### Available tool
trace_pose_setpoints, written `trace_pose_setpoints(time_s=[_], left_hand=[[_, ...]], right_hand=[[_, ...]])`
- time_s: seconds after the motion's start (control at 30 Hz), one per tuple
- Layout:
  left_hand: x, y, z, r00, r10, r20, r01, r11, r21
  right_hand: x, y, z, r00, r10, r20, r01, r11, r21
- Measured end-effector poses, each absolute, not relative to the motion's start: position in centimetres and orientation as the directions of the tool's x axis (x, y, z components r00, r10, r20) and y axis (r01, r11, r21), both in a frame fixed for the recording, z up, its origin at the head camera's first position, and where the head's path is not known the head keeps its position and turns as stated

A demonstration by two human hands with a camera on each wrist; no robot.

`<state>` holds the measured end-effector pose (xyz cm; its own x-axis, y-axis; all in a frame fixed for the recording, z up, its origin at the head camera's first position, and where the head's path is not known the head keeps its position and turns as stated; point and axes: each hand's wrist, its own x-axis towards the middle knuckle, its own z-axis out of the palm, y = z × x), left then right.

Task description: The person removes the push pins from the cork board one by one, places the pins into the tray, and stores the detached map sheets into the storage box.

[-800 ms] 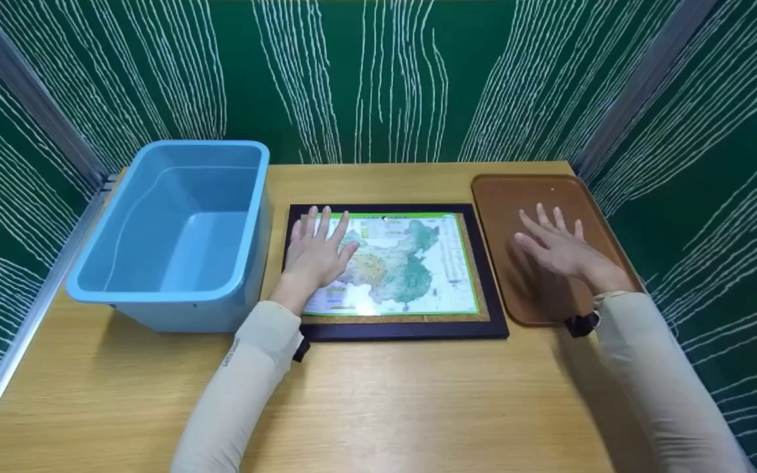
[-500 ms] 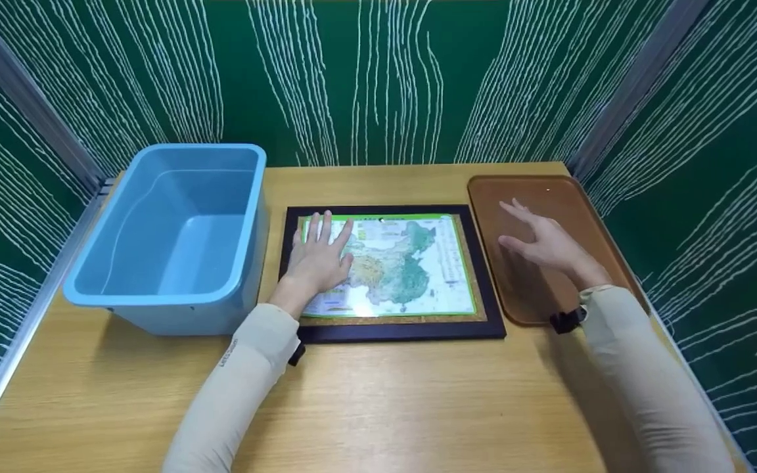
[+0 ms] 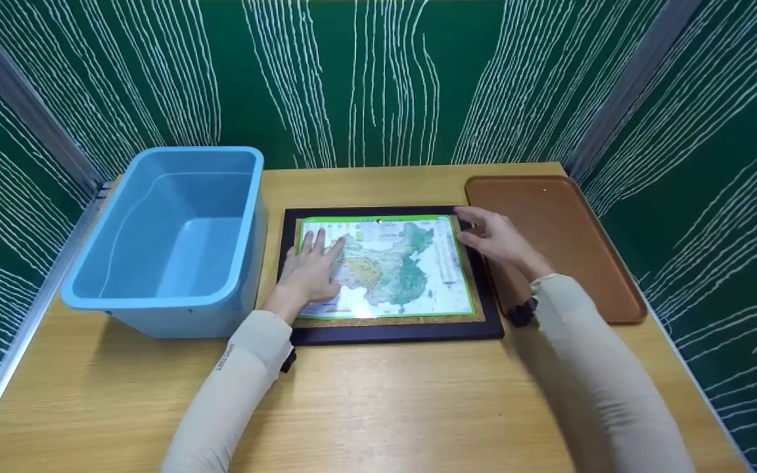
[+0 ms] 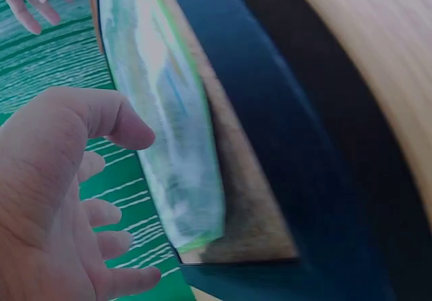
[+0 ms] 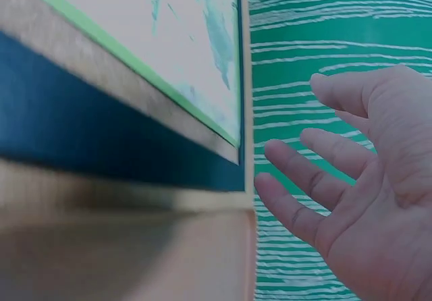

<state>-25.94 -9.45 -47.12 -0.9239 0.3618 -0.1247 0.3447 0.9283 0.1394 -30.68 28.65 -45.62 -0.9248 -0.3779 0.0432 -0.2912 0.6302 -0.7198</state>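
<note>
A glossy map with a green border lies on a cork board in a dark frame, flat on the table. Over the map's left part is my left hand, fingers spread and relaxed; in the left wrist view its thumb and fingers hold nothing. My right hand is over the frame's right side, fingertips near the upper right corner. The right wrist view shows that hand's fingers loosely bent, apart from the board, with nothing between them.
A blue plastic tub stands on the left of the wooden table. A brown tray lies at the right, close beside the frame. Green panels with white wavy lines enclose the back and sides.
My right hand has moved left from over the brown tray to the frame's right side. My left hand has shifted slightly down and left over the map.
</note>
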Motion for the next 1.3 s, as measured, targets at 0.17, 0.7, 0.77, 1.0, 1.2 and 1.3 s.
trace_pose_setpoints(time_s=[0.17,0.7,0.77,1.0,1.2,1.3], left_hand=[[-26.3,-10.3,-48.3,-0.918,0.358,-0.169,0.332,0.929,0.165],[-26.2,-9.8,-48.7,-0.895,0.266,-0.358,0.199,0.956,0.214],[-26.3,-9.7,-48.6,-0.895,0.258,-0.364,0.187,0.958,0.219],[-26.6,-9.5,-48.5,-0.894,0.260,-0.365,0.187,0.957,0.223],[-26.5,-9.6,-48.7,-0.891,0.244,-0.382,0.185,0.965,0.184],[-26.4,-9.5,-48.7,-0.888,0.225,-0.401,0.174,0.972,0.160]], right_hand=[[-31.7,26.4,-46.8,-0.918,-0.395,0.014,-0.279,0.623,-0.731],[-34.5,19.2,-48.3,-0.926,-0.361,-0.110,-0.150,0.620,-0.770],[-34.9,18.4,-48.5,-0.924,-0.366,-0.111,-0.147,0.608,-0.780],[-35.5,16.2,-48.8,-0.929,-0.333,-0.162,-0.104,0.656,-0.748],[-36.0,14.9,-49.5,-0.942,-0.300,-0.148,-0.112,0.701,-0.704],[-36.3,14.3,-49.8,-0.951,-0.279,-0.137,-0.120,0.737,-0.666]])
